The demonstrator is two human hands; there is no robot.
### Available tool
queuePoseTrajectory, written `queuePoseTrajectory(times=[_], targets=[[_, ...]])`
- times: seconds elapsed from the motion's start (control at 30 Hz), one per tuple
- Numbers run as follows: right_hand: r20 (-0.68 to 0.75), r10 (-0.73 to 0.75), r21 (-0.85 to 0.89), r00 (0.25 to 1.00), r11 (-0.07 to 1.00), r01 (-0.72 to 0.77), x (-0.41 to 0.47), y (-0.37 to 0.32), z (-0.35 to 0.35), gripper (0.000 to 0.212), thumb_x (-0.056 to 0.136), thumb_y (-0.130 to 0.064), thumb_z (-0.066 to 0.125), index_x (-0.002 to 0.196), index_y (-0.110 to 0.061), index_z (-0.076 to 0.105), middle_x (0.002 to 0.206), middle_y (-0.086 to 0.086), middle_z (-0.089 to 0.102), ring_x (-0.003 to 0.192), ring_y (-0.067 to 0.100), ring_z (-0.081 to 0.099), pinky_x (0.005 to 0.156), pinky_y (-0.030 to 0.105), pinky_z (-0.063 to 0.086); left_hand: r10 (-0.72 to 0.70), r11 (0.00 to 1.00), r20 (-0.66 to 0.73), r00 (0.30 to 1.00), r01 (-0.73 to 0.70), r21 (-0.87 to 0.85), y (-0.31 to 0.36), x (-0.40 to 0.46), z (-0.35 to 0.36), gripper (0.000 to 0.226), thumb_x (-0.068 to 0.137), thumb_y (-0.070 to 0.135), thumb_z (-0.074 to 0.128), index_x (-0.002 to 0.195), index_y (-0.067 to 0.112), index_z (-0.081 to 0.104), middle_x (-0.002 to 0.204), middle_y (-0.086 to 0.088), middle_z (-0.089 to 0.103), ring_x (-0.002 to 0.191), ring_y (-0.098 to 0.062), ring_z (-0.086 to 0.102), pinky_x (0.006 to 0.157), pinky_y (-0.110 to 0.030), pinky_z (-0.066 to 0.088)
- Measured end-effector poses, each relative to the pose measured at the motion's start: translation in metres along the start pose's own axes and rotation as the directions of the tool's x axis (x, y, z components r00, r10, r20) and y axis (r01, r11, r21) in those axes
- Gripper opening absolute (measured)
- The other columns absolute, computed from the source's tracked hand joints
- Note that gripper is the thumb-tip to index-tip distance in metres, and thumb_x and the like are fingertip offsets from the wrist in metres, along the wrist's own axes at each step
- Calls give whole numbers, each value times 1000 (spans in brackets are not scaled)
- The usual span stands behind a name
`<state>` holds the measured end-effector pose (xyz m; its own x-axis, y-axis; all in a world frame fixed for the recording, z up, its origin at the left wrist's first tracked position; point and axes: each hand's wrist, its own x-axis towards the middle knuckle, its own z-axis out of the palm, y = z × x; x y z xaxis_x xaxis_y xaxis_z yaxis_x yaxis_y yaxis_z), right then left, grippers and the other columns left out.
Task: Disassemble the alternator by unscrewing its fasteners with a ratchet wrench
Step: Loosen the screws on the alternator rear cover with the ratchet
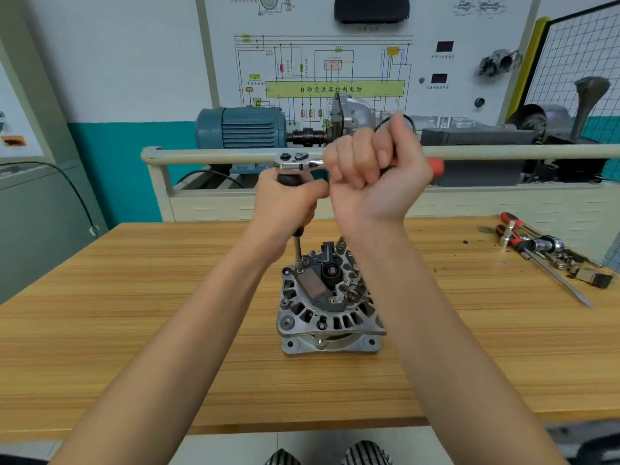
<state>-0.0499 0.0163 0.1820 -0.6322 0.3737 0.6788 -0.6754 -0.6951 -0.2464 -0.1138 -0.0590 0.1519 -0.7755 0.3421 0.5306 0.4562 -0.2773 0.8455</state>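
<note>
Right hand (375,169): fingers are being curled tightly round the orange handle of the ratchet wrench (298,161), whose handle tip is showing at 3 o'clock of the fist.
Left hand (288,203): fingers are being wrapped round the black grip of the extension driver (298,245), just under the ratchet head.
Alternator (327,297): it is being stood on its mounting face at the middle of the bench (134,297), directly at 6 o'clock of both hands, rear cover facing up.
Fastener: the tip of the shaft is being seated on a screw at about 10 o'clock on the rear cover; the screw head itself is too small to be made out.
Key relation: the wrench handle is being held level, running from 9 to 3 o'clock, while the shaft is running nearly upright down to the alternator; the left hand is the nearer to it.
Next move, judged: a sweep of the handle is being called for, with the shaft being kept upright.
Loose tools (543,250): they are lying at 3 o'clock on the bench, well apart.
</note>
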Motion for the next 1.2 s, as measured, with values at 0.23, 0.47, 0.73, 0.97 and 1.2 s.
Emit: queuePoseTrajectory(times=[0.23, 0.47, 0.73, 0.97, 1.2], targets=[[-67, 552, 297, 831, 806, -512, 44, -13, -15, 64, 99, -21, 29, 36, -12, 32, 28, -2, 24, 36, 7, 6, 32, 20, 18, -107, 993, 598, 794, 56, 104, 9, 8, -17, 40, 75, 3, 63, 41, 15, 45, 38, 0, 37, 37, -18, 37, 47, -23, 37], [-120, 98, 97, 988, 991, -87, 10, -2, -8, 61, 100, -15, 28, 40, -18, 33, 34, -5, 21, 30, 9, 17, 38, 20, 23, -50, 998, -119, 992, 47, -28, -2, 3, 8, 40, 78, -6, 58, 50, 18, 41, 41, 7, 32, 40, -11, 24, 42, -19, 21], [104, 18, -169, 994, 986, -1, -12, 1, 4, 50, 100, -11, 32, 51, -14, 38, 42, -1, 32, 41, 13, 30, 54, 29, 37, -40, 996, -362, 931, 11, -84, 6, -2, 16, 40, 78, -2, 59, 52, 20, 39, 47, 5, 33, 52, -15, 25, 49, -28, 22], [344, 230, -542, 910, 840, -7, 3, -13, 0, 32, 72, 5, 56, 103, -3, 54, 95, 12, 58, 97, 21, 59, 95, 33, 46, -3, 993, -374, 927, -41, -111, 41, 2, -1, 33, 82, -4, 54, 58, 17, 44, 40, 9, 35, 40, -9, 26, 43, -22, 22], [-143, 429, -990, 892, -59, -130, -10, -1, -65, 16, 79, -9, 76, 79, -24, 70, 79, -10, 68, 69, -8, 60, 69, 16, 45, -94, 995, -408, 908, 93, -22, 24, -3, -40, 36, 86, 3, 55, 59, 20, 38, 44, 7, 32, 39, -8, 22, 40, -19, 20]])
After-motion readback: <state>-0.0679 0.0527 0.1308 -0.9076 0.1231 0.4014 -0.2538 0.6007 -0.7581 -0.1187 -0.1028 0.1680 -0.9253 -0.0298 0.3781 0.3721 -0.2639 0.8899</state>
